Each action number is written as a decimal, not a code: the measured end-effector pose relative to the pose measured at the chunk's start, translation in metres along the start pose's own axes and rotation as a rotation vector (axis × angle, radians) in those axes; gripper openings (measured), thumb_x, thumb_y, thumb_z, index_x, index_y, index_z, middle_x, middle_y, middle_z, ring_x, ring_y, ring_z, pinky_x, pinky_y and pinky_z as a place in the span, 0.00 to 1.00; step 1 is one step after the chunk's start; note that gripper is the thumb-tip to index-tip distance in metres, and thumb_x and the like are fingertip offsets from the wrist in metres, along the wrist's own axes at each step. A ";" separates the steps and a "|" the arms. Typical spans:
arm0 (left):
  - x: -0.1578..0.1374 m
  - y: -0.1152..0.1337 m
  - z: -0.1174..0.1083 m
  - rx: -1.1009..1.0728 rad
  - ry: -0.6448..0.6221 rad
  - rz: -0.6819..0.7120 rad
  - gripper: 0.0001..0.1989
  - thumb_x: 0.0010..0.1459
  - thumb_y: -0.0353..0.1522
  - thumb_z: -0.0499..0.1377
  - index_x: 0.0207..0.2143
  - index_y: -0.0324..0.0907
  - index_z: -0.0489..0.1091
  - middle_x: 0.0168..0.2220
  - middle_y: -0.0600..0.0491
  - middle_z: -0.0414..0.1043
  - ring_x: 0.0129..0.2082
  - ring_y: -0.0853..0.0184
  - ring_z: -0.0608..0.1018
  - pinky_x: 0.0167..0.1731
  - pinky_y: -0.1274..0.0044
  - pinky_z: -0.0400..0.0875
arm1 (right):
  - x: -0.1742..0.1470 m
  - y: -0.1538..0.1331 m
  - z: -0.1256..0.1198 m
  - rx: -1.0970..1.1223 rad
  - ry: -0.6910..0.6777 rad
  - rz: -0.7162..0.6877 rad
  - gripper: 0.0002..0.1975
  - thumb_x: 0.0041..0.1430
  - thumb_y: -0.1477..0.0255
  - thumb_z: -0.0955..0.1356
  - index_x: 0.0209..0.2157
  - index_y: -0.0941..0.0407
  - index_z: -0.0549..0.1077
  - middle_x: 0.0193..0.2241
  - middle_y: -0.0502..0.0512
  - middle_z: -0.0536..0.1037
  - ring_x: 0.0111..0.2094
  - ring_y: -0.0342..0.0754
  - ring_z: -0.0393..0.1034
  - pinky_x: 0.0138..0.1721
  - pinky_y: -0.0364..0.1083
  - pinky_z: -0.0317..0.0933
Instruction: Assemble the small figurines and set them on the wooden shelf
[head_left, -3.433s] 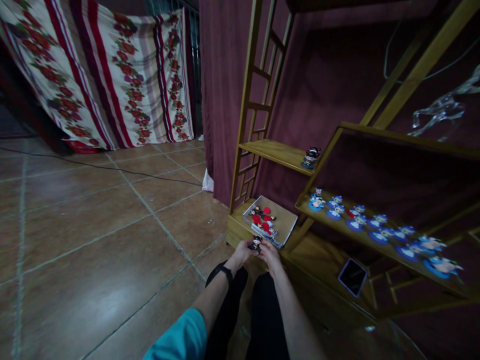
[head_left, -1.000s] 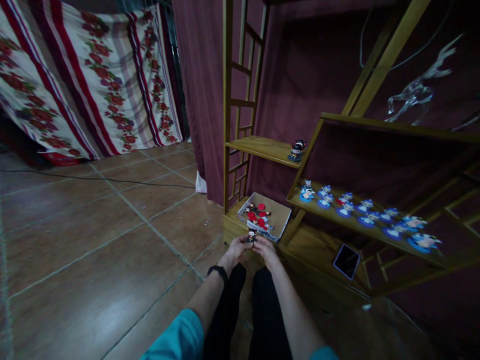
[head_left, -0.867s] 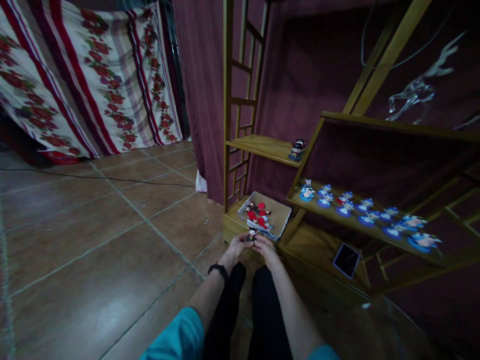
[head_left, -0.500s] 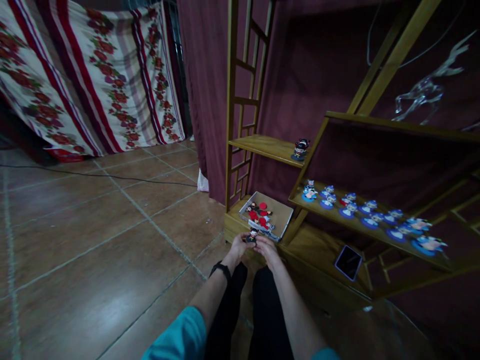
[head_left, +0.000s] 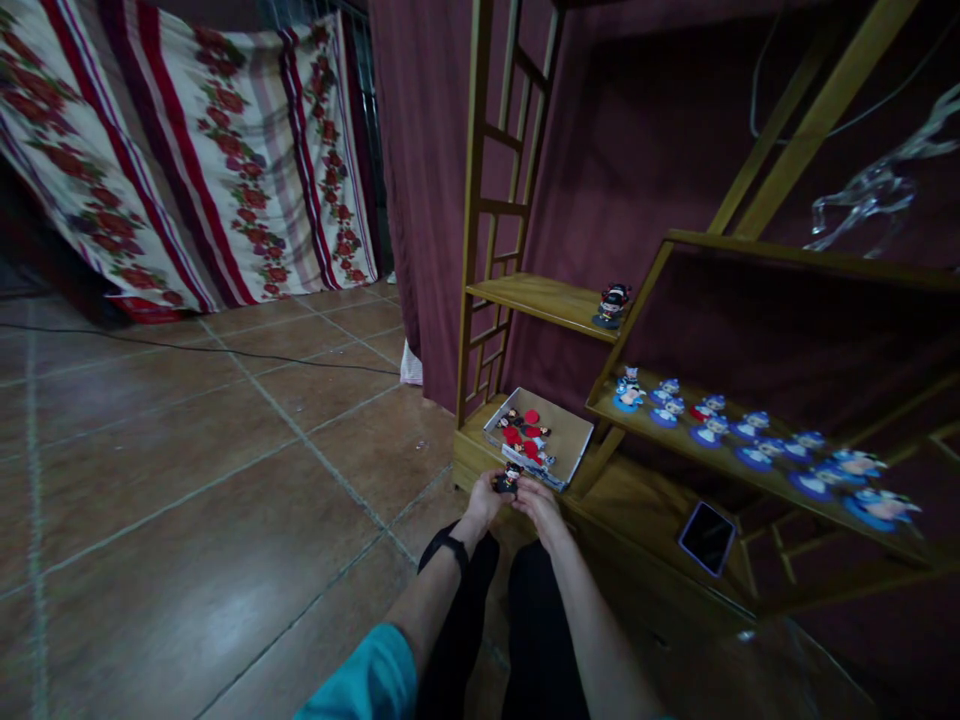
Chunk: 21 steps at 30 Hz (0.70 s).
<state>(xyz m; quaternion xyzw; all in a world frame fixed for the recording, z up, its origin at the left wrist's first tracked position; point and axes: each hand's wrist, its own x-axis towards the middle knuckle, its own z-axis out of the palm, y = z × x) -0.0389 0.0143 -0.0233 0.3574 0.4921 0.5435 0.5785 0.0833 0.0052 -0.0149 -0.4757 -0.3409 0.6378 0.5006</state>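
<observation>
A small black-and-red figurine [head_left: 511, 478] with a dark base is held between both hands, in front of the shelf unit. My left hand [head_left: 484, 497] grips it from the left side, a dark band round the wrist. From the right, my right hand [head_left: 537, 497] has its fingers closed against it. Just beyond the hands lies an open shallow box [head_left: 568, 440] holding several red and black figurines [head_left: 529, 432], some lying on their sides. Another dark figurine [head_left: 611, 305] stands at the right end of the shelf above.
Several blue-and-white figurines [head_left: 709, 430] stand in rows on the right shelf [head_left: 802, 485]. A tablet-like device [head_left: 707, 538] lies on the lower board. A clear deer ornament [head_left: 862, 195] is at upper right. A black cable [head_left: 300, 360] crosses the tiled floor.
The view has shifted slightly, so the shelf sits a little farther right and lower. Both hands still hold the figurine, which appears slightly turned.
</observation>
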 end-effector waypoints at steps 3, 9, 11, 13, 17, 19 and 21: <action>-0.002 0.002 -0.001 0.023 -0.017 0.017 0.25 0.29 0.16 0.61 0.35 0.38 0.71 0.28 0.53 0.73 0.29 0.68 0.72 0.35 0.75 0.65 | 0.000 0.000 0.000 0.013 0.012 -0.007 0.19 0.33 0.70 0.73 0.33 0.56 0.74 0.36 0.57 0.77 0.36 0.52 0.72 0.36 0.49 0.65; -0.007 0.010 -0.002 -0.084 -0.121 -0.018 0.23 0.30 0.17 0.60 0.35 0.38 0.72 0.34 0.49 0.74 0.34 0.65 0.73 0.36 0.75 0.65 | 0.000 0.002 0.001 0.025 0.002 -0.011 0.19 0.33 0.71 0.73 0.33 0.57 0.74 0.32 0.56 0.77 0.34 0.51 0.72 0.37 0.49 0.65; -0.008 0.012 -0.002 -0.097 -0.154 -0.030 0.23 0.31 0.17 0.59 0.35 0.38 0.73 0.35 0.49 0.74 0.34 0.65 0.73 0.36 0.76 0.65 | 0.001 0.003 0.000 0.033 0.001 -0.015 0.19 0.33 0.72 0.73 0.33 0.57 0.73 0.32 0.56 0.77 0.34 0.51 0.72 0.37 0.50 0.65; -0.009 0.013 -0.002 -0.103 -0.179 -0.038 0.23 0.31 0.18 0.58 0.35 0.37 0.73 0.34 0.49 0.74 0.34 0.65 0.73 0.35 0.76 0.65 | 0.002 0.005 -0.001 0.036 0.003 -0.015 0.21 0.32 0.72 0.73 0.35 0.57 0.73 0.33 0.55 0.77 0.34 0.51 0.72 0.38 0.50 0.65; -0.009 0.014 -0.003 -0.102 -0.230 -0.075 0.23 0.32 0.18 0.56 0.36 0.37 0.72 0.31 0.49 0.74 0.31 0.67 0.72 0.32 0.78 0.64 | 0.004 0.008 -0.002 0.034 -0.012 0.004 0.23 0.33 0.73 0.73 0.37 0.58 0.72 0.35 0.55 0.76 0.35 0.49 0.71 0.37 0.47 0.64; -0.009 0.014 -0.003 -0.092 -0.247 -0.087 0.23 0.33 0.18 0.56 0.36 0.36 0.72 0.30 0.49 0.74 0.30 0.68 0.71 0.30 0.79 0.63 | 0.004 0.008 -0.003 0.043 -0.009 0.003 0.23 0.33 0.73 0.73 0.37 0.58 0.72 0.34 0.56 0.76 0.34 0.48 0.71 0.37 0.46 0.64; -0.008 0.015 -0.003 -0.076 -0.257 -0.092 0.22 0.34 0.19 0.56 0.36 0.36 0.72 0.30 0.49 0.74 0.28 0.68 0.71 0.28 0.79 0.62 | 0.004 0.008 -0.004 0.057 0.005 -0.004 0.22 0.33 0.73 0.73 0.37 0.59 0.72 0.33 0.56 0.76 0.33 0.48 0.71 0.36 0.46 0.64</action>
